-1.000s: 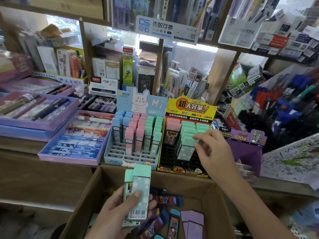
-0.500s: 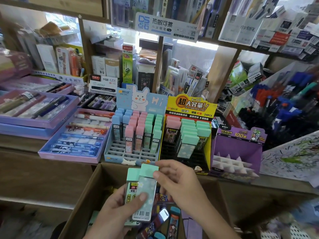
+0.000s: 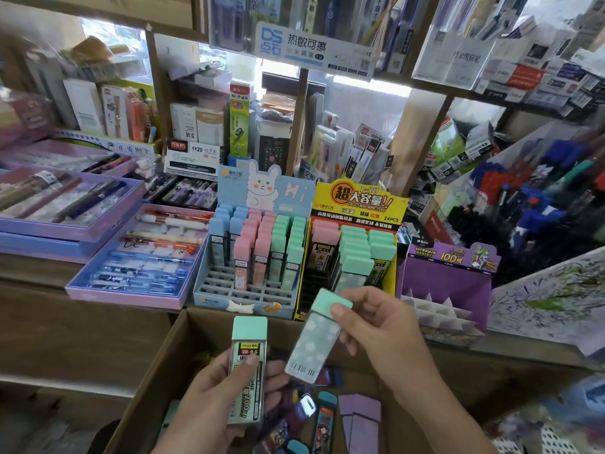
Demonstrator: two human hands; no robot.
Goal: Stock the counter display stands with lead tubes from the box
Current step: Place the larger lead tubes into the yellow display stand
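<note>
Mid-restock, just in front of the yellow stand [image 3: 355, 204]: right hand [image 3: 381, 326] fingers pinching a mint lead tube [image 3: 314, 335]; left hand [image 3: 226, 398] gripping another tube [image 3: 247, 365] above the box [image 3: 154, 381]; next, probably lifting and slotting into an empty front cell.

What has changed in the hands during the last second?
The right hand left the yellow stand, came back to the left hand and took the front green-capped tube from its pair, lifting it toward the stand. The left hand still holds one tube above the box.

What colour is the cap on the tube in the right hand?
Mint green, on the tube held by the right hand; seen in the head view.
</note>
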